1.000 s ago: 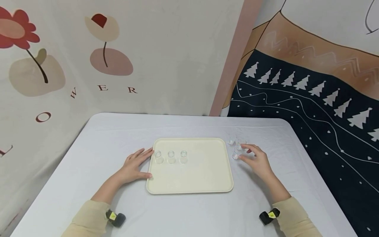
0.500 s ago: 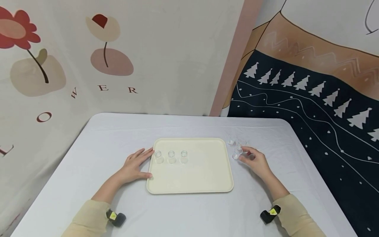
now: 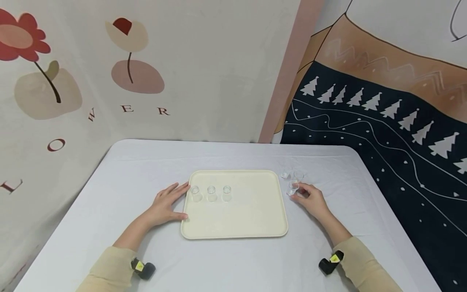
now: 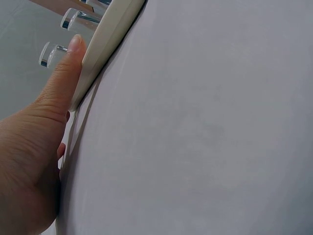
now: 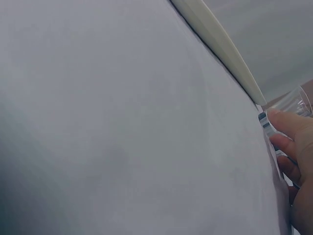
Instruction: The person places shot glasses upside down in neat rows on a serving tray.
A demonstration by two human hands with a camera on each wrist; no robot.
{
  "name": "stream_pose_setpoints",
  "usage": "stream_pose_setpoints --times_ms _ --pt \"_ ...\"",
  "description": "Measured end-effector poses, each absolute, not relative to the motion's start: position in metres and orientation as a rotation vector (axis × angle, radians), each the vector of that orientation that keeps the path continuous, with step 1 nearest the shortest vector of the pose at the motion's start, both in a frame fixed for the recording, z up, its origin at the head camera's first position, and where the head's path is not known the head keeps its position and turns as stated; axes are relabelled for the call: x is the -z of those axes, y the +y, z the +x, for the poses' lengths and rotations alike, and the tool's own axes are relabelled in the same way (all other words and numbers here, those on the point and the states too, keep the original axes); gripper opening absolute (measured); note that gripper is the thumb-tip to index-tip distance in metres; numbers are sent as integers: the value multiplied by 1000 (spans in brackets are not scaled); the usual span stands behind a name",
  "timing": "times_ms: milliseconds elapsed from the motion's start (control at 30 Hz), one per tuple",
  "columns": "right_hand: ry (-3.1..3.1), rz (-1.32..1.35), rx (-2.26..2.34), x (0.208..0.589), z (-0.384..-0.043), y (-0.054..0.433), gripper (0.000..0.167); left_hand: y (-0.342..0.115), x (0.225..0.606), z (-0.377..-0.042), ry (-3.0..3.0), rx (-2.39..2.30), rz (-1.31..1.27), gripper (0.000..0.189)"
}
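Note:
Three small clear shot glasses (image 3: 211, 194) stand in a row on the left part of a cream tray (image 3: 251, 219). My left hand (image 3: 166, 206) lies at the tray's left edge, fingers spread, thumb against the rim; the left wrist view shows the thumb (image 4: 66, 73) up along the tray's side. Right of the tray, my right hand (image 3: 311, 200) pinches another shot glass (image 3: 293, 187) between thumb and fingers. In the right wrist view this glass (image 5: 296, 104) shows beyond the thumb, partly hidden by the fingers.
Two more clear glasses, a near one (image 3: 298, 175) and one farther left (image 3: 285, 174), stand just behind the held glass. A white cloth (image 3: 233, 263) covers the table, whose far edge meets a printed wall hanging (image 3: 204, 101).
My right hand has lowered slightly and moved a little left, its fingers closing in around the shot glass. The left hand and the tray have stayed put.

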State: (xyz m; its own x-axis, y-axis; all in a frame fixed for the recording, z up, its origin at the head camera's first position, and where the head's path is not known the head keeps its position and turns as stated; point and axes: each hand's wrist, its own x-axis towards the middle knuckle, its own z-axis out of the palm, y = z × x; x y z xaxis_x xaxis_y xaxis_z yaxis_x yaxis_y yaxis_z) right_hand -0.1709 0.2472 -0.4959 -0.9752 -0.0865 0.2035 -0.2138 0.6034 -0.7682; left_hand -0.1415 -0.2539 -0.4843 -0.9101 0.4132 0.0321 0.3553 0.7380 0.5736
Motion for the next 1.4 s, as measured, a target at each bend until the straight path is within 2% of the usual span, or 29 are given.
stream_pose_setpoints --times_ms 533,1033,1400 --pt "-2695 222 -1255 495 -170 244 36 -255 488 -143 2834 -902 624 105" --pt "-2666 226 -1376 478 -163 239 30 -254 486 -143 2835 -890 616 105" --pt "-2589 358 -1372 470 -159 229 27 -255 486 -144 2829 -903 617 105"
